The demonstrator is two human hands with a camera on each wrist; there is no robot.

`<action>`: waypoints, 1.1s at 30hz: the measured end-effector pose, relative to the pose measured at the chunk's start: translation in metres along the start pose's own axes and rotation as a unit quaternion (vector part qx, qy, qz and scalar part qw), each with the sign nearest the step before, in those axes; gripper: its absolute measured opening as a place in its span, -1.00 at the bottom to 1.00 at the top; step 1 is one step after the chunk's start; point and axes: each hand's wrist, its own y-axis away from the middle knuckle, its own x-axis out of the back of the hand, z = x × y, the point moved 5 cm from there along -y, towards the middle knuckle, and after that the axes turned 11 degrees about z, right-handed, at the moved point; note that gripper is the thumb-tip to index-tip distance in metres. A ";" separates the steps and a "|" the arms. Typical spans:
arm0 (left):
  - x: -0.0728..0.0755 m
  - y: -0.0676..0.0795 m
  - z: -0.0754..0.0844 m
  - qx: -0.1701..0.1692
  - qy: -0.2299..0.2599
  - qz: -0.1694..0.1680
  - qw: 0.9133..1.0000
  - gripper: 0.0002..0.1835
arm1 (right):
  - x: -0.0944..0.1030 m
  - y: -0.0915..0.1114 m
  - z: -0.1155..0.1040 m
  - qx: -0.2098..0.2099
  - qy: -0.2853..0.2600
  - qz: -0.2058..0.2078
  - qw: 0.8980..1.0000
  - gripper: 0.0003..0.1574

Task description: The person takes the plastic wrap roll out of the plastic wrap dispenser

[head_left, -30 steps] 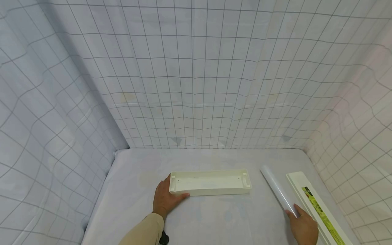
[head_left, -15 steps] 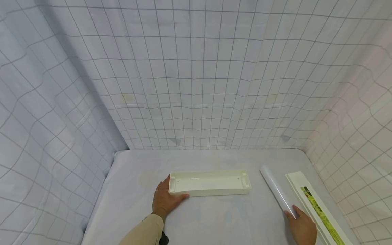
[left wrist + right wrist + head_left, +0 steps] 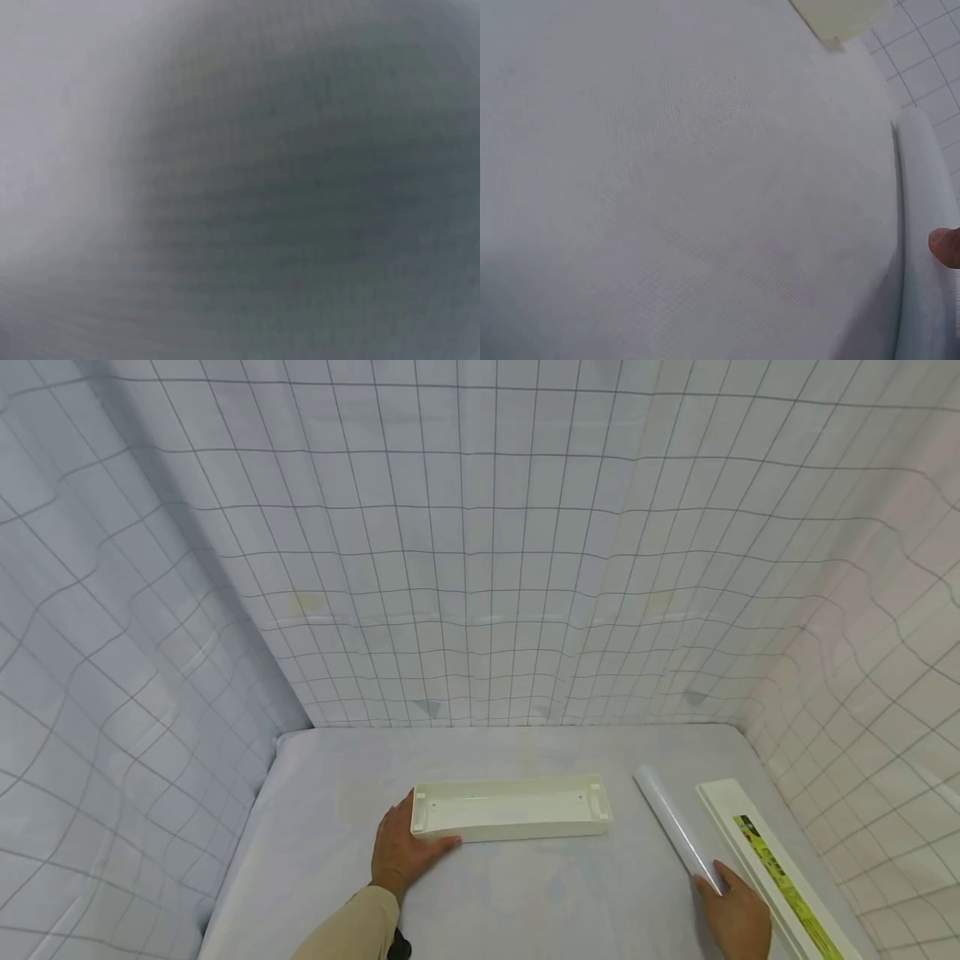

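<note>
A long, shallow cream plastic box (image 3: 510, 832) lies open side up in the middle of the table. My left hand (image 3: 403, 850) holds its left end, the thumb along the front wall and the fingers around the far side. To the right, my right hand (image 3: 737, 917) grips the near end of a shiny, whitish roll of plastic wrap (image 3: 671, 818) that slants away to the far left. In the right wrist view, a thumb (image 3: 946, 246) presses on the roll (image 3: 922, 187). The left wrist view is filled by blurred grey cloth.
A long cream lid (image 3: 723, 797) with a yellow-green label (image 3: 783, 881) lies right of the roll, running off the lower edge. White cloth covers the table (image 3: 540, 902). Gridded white sheets (image 3: 480, 568) hang behind and on both sides.
</note>
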 end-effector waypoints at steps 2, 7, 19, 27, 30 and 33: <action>0.000 0.000 0.000 -0.002 0.000 0.001 1.000 0.35 | 0.000 0.000 0.000 0.002 -0.001 0.001 1.000 -0.25; 0.001 -0.001 0.001 -0.003 0.001 0.002 1.000 0.34 | 0.001 0.001 -0.001 0.014 -0.005 0.004 1.000 -0.25; 0.000 -0.004 -0.003 -0.017 0.014 0.028 0.999 0.37 | 0.003 -0.007 -0.017 0.042 -0.004 -0.014 0.999 -0.13; -0.001 -0.009 -0.003 -0.024 0.015 0.024 0.999 0.39 | 0.007 -0.017 -0.044 0.104 -0.008 -0.020 0.994 -0.14; 0.000 -0.011 -0.004 -0.027 0.023 0.000 0.999 0.40 | 0.003 -0.021 -0.057 0.152 -0.008 -0.023 0.988 -0.17; 0.003 -0.010 -0.010 -0.033 0.031 -0.036 0.998 0.40 | -0.003 -0.021 -0.071 0.213 0.003 -0.025 0.977 -0.16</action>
